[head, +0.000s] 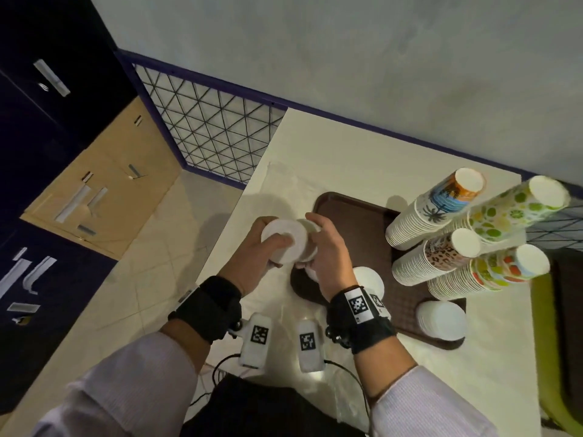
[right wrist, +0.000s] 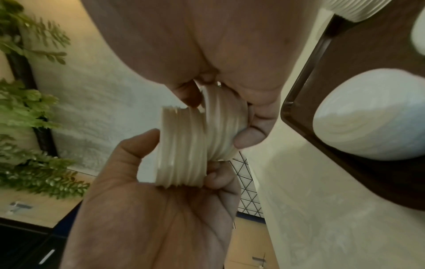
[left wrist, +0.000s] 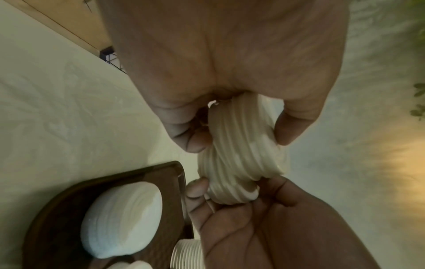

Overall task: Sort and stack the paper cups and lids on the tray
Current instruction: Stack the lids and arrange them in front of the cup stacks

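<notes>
Left hand (head: pixel 268 244) gripping stack of white round plastic lids (head: pixel 285 241), fingers curling round its rim. Right hand (head: pixel 328 247) grasping second bundle of white lids (right wrist: pixel 220 120), butting against first, both being held above near-left corner of dark brown rectangular plastic tray (head: pixel 353 212) on cream tabletop (head: pixel 378 159). Two other white lid piles (head: pixel 441 320) sitting on tray near person. Four leaning columns of upturned patterned paper cups (head: pixel 438 209) standing at tray's right edge, touching one another.
</notes>
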